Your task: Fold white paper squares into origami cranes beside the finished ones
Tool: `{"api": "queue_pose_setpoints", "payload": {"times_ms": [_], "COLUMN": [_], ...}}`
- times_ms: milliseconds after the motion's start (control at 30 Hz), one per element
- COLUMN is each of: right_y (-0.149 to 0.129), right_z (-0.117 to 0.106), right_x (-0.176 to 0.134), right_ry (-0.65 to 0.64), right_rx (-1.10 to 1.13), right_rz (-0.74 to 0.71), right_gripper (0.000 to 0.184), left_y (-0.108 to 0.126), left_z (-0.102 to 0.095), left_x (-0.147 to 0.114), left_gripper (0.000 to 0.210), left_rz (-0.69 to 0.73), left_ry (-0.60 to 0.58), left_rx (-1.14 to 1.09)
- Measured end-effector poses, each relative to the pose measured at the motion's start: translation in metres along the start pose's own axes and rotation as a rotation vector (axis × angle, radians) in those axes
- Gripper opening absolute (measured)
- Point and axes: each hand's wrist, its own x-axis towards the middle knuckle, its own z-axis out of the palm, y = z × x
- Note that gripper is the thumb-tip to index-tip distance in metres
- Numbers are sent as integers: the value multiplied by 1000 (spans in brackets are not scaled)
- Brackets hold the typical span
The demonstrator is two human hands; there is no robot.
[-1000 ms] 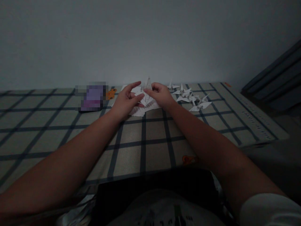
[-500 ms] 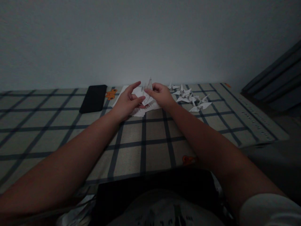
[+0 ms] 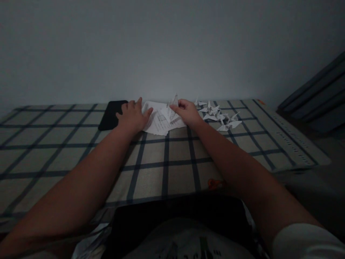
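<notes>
Between the thumb and fingers of my right hand (image 3: 188,111) a folded piece of white paper (image 3: 173,109) is pinched, its pointed tip up. Printed white sheets (image 3: 159,122) with torn edges lie beneath it on the checked cloth. My left hand (image 3: 134,116) holds nothing; its fingers are spread at the sheets' left edge, beside a black phone-like slab (image 3: 110,115). Whether the left palm touches the cloth I cannot tell. To the right of my right hand sit several folded paper cranes (image 3: 215,113) in a loose group.
A blue-checked tablecloth (image 3: 151,154) covers the table, with printed lettering near its right end. Behind the table rises a plain grey wall (image 3: 172,46). Dark folded fabric (image 3: 320,97) hangs at the right. The table's near edge runs close to my body.
My left hand has come off the folded paper, moved left and spread its fingers. My right hand keeps its pinch on the paper. More of the printed sheets shows.
</notes>
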Motion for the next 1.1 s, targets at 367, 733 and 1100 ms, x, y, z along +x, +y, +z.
{"api": "queue_pose_setpoints", "payload": {"times_ms": [367,733,1100], "right_y": [-6,-10,-13], "right_z": [0,0,0], "right_x": [-4,-5,-5], "right_ry": [-7,-31,-47], "right_rx": [-35,-80,-14], "right_rz": [2,-27,-2], "right_gripper": [33,32,28], "left_y": [-24,-30,24], "left_z": [12,17,33], "left_x": [19,26,-6], "left_gripper": [87,71,53], "left_rz": [-15,78,270], "left_ry": [-8,167,-70], "left_rx": [24,-5,-823]}}
